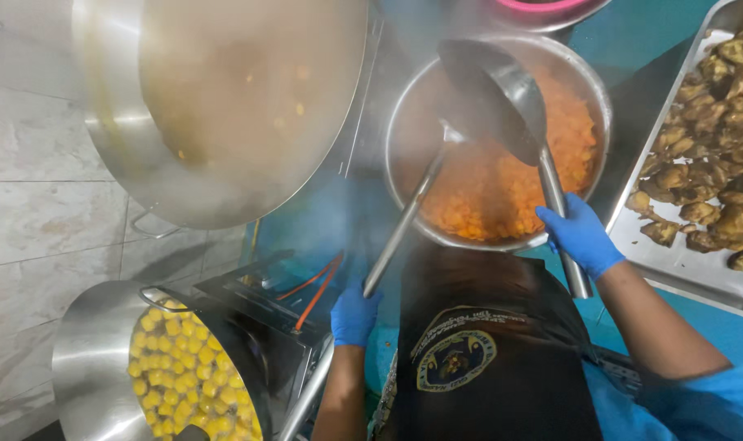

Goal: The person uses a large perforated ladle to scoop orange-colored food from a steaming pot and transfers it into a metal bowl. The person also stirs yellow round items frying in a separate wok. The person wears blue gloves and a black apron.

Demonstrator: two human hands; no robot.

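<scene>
My left hand (pixel 354 314), in a blue glove, grips the long steel handle of a utensil (pixel 404 220) whose far end dips into a round steel pot (pixel 600 90) of orange, chunky stew. My right hand (pixel 580 235), also gloved in blue, holds the handle of a large steel ladle (pixel 498 94). Its bowl hangs above the stew, tilted, in rising steam. My dark apron with a round emblem (pixel 457 355) fills the lower middle.
A big steel wok (pixel 110 122) with brownish liquid sits at upper left. A steel pot (pixel 86 359) of yellow chunks stands at lower left beside a burner with orange hoses (pixel 314 290). A steel tray (pixel 674 261) of browned fried pieces lies at right. A pink bowl rim (pixel 543 8) shows at top.
</scene>
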